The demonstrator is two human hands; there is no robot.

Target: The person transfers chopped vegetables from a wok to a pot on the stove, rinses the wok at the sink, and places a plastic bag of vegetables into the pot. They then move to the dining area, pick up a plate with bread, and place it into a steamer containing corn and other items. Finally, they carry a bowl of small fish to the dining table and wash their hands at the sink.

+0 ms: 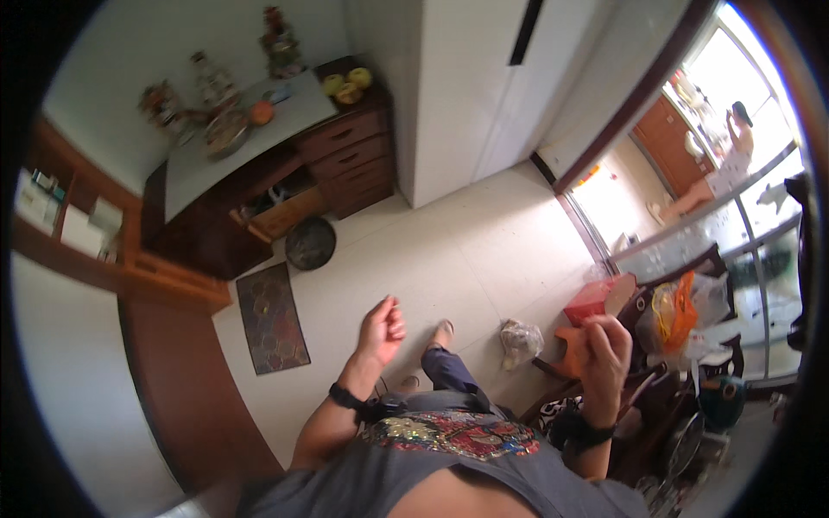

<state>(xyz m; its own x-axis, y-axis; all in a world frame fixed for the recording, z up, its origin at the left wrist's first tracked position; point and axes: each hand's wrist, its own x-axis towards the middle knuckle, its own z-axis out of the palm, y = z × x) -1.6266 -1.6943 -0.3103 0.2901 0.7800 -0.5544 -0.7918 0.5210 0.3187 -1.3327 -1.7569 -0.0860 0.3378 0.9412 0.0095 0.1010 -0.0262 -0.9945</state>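
My left hand [382,330] is raised over the pale floor, fingers curled, with thumb and forefinger close together; whether something small is between them cannot be made out. My right hand [605,349] is raised too, in front of an orange plastic stool [570,353], its fingers bent and the fingertips hidden. Each wrist wears a black band. Below the hands are my grey top with a sequinned print [453,435] and one foot [444,333] stepping forward. A clear plastic bag [521,343] with something in it lies on the floor between the hands.
A dark desk [350,146] has an open lower drawer [285,213]; a black bin [311,243] and a patterned mat [273,318] lie near it. On the right are a red box [592,299] and chairs with bags [673,311]. Another person [735,155] is beyond the doorway.
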